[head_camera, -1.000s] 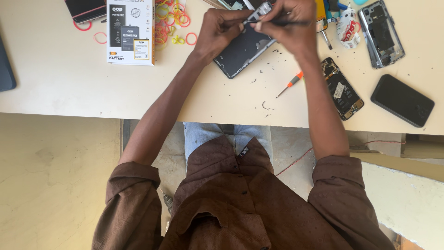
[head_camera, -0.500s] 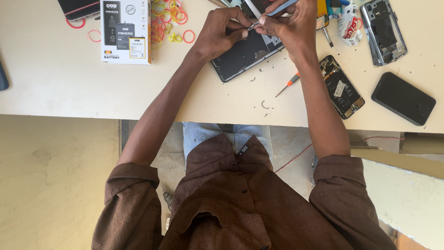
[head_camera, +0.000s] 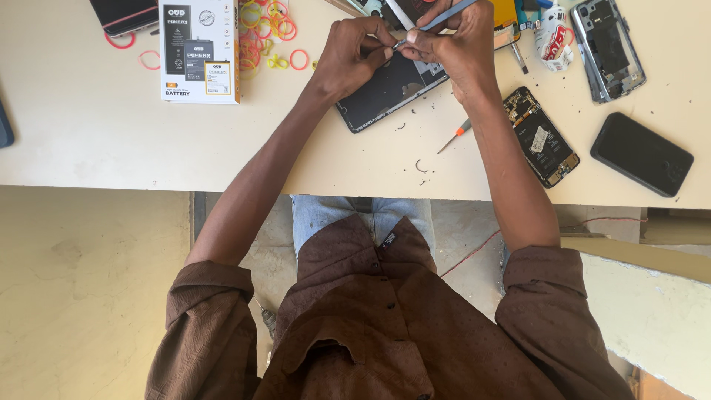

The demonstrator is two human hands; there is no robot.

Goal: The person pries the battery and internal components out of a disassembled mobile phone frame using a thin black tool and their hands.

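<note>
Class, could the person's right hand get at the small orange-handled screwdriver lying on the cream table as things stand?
Probably yes. The small orange-handled screwdriver lies bare on the cream table just below the right hand, nothing covering it; but that hand already grips a thin tool.

Table (head_camera: 89,141): cream top.
Middle: opened phone (head_camera: 385,92).
Left of it: battery box (head_camera: 198,50), rubber bands (head_camera: 266,30).
Right: small screwdriver (head_camera: 453,137), black phone (head_camera: 641,153), perhaps screws, too small.

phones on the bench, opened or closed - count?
4 clear: dark opened phone under both hands; opened phone right of the right forearm; opened phone top right; closed black phone far right. Dark devices at the left edges are cropped, possibly more.
</note>
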